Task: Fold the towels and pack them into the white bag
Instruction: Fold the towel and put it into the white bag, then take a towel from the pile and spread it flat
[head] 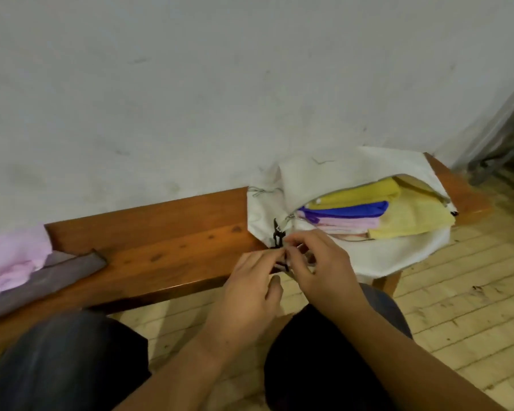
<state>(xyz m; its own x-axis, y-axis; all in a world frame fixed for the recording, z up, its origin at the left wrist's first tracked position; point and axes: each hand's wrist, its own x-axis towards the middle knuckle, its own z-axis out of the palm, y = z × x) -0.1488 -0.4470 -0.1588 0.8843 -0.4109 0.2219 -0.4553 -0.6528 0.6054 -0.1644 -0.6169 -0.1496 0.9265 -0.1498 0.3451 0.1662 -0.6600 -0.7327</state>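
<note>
White canvas fills the 2 o'clock part of the wooden surface [161, 232]: the white bag [324, 170] lies on its side with its mouth gaping toward 3 o'clock. Folded towels [347, 210] are stacked inside it, yellow, blue, pink and pale yellow, and the pale yellow one juts out past the opening. At the bag's 8 o'clock corner a black pull [277, 235] is pinched from both sides. The grip of the left hand [250, 289] and that of the right hand [324, 268] are each closed on it at the fingertips. Whether it is a zip tag or a cord cannot be told through the blur. At 9 o'clock a pink towel [9, 256] and a grey towel [42, 277] lie on the surface, not yet packed.

If the mouth were drawn shut now, the jutting pale yellow edge would likely be caught in the closure, and the two towels at 9 o'clock would be shut out. The bag's lower side sags over the near edge, so a hard tug on the pull could drag the bag and its stack off onto the floor.
</note>
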